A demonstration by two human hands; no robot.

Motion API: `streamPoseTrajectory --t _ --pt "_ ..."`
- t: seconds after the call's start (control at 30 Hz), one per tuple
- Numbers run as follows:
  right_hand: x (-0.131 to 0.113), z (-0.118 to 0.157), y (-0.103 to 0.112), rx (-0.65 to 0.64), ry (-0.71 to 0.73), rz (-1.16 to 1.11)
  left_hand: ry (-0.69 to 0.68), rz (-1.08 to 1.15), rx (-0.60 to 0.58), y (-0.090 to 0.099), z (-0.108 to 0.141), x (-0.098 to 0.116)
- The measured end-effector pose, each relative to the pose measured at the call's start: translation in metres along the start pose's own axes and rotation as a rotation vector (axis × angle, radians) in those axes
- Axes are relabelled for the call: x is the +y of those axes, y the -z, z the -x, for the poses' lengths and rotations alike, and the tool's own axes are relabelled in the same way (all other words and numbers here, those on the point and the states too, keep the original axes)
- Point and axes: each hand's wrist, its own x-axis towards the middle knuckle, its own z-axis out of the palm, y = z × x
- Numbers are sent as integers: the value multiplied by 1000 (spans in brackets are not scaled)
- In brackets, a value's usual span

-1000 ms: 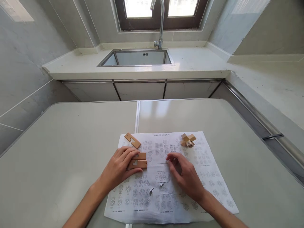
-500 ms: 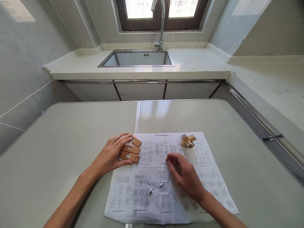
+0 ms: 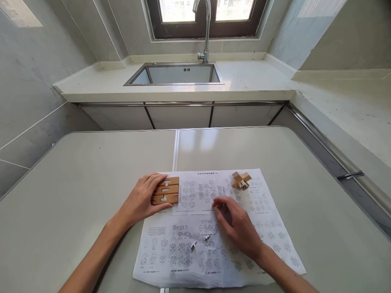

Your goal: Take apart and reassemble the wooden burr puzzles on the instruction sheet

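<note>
My left hand (image 3: 142,199) lies around three flat wooden puzzle pieces (image 3: 170,190), its thumb at the near edge and its fingers along the far edge. The pieces lie side by side in a stack of rows, with cut-out slots showing; their left ends are hidden under the hand. Beneath them is a printed paper sheet (image 3: 187,221) covered in small line diagrams. My right hand (image 3: 236,224) rests on the sheet, fingers curled in and thumb close to the index finger, with nothing visible in it. Beyond it stands an interlocked wooden cross puzzle (image 3: 241,180) with a marked end.
The sheet lies on a pale table (image 3: 91,171) with a seam down its middle, and has two small tears. Behind the table is a counter (image 3: 250,79) with a sink (image 3: 174,84) and a faucet (image 3: 207,32) under a window.
The farthest wooden piece, tilted before, has been brought into line with the other two, and its slot now shows. My left fingers closed in along it. My right hand stayed still.
</note>
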Motion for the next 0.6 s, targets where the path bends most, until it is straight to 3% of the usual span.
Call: streamPoseTrajectory --t 0.13,0.27,0.47,0.6 --pt "1 0 0 -1 -3 -5 -1 -6 6 1 2 1" --pt "1 0 0 2 16 -3 -47 35 34 -1 0 17" --pt "0 -1 3 17 56 -7 -144 211 69 -17 -12 71" --pt "0 -2 5 25 55 -52 -72 543 3 -36 -24 111"
